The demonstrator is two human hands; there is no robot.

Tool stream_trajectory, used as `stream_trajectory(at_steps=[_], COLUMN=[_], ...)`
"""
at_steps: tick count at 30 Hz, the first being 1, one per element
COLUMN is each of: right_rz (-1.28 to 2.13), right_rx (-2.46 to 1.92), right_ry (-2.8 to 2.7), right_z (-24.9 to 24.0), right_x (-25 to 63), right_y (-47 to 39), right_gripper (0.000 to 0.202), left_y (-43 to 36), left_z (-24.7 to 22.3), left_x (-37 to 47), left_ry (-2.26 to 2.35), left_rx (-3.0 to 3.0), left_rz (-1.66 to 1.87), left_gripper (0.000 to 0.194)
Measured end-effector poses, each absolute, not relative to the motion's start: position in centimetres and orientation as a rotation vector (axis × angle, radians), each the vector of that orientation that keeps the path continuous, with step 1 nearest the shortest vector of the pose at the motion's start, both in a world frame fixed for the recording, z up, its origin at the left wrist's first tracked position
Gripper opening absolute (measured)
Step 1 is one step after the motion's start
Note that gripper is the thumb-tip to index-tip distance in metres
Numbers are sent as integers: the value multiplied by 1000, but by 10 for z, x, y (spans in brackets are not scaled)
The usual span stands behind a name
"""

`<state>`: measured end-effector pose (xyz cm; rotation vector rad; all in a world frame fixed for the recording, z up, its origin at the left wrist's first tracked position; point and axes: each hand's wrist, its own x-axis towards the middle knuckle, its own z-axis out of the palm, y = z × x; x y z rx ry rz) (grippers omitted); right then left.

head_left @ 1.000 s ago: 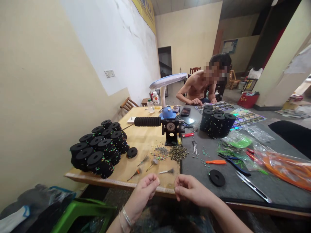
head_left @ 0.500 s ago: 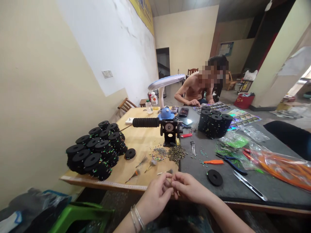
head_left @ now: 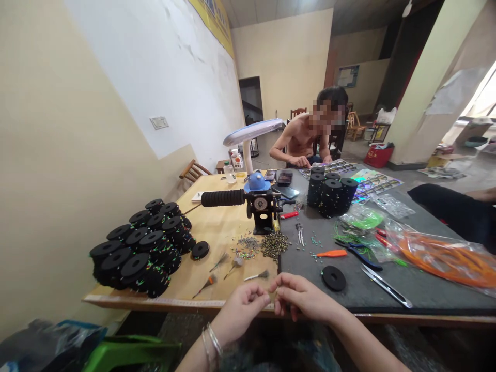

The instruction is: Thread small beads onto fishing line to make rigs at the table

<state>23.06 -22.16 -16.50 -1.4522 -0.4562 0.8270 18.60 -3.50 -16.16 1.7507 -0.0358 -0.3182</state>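
Note:
At the front edge of the table, my left hand (head_left: pixel 244 310) is closed, thumb and fingertips pinched together. Close on its right, my right hand (head_left: pixel 296 297) is also closed in a pinch, fingers curled. Whatever lies between the fingertips is too small to make out. Just beyond the hands lie a thin white-handled brush-like piece (head_left: pixel 256 276) and a pile of small dark metallic beads (head_left: pixel 274 244). A black foam ring (head_left: pixel 334 278) rests on the grey mat right of my right hand. Behind the beads stands a black clamp device (head_left: pixel 262 212) with a ribbed handle.
Stacked black foam spools (head_left: pixel 135 263) fill the table's left; more spools (head_left: pixel 332 196) stand farther back. Silver snips (head_left: pixel 387 287), an orange tool (head_left: pixel 331 253) and bagged orange cord (head_left: pixel 445 258) lie right. A blue lamp (head_left: pixel 257 181) stands behind. A person (head_left: pixel 300 137) sits across the table.
The fingertips of my two hands have moved slightly apart, uncovering more of the white-handled piece. The whole view has shifted a little, with the table things appearing farther left.

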Motion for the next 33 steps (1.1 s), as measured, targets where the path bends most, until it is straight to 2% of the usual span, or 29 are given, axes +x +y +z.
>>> stream_trajectory(at_steps=[10,16,24,33], right_rz=[824,754,575,403], right_rx=[-1492,-1567,-1724,-1899], right_ry=[-413,-396,-453,-569], right_z=[-170,-174,-176,-174], right_x=[228,229,227,224], right_y=[-237,-243,-247,-247], right_gripper=[17,18,11,7], left_y=[-36,-36,-38,-39], left_z=[-144,-146,-151,-148], left_x=[185,184,184,182], left_ry=[130,90,49,25], left_rx=[1508,1696,1930,1892], left_rz=[-491,-486,-365,-343], left_gripper=[45,46,38,31])
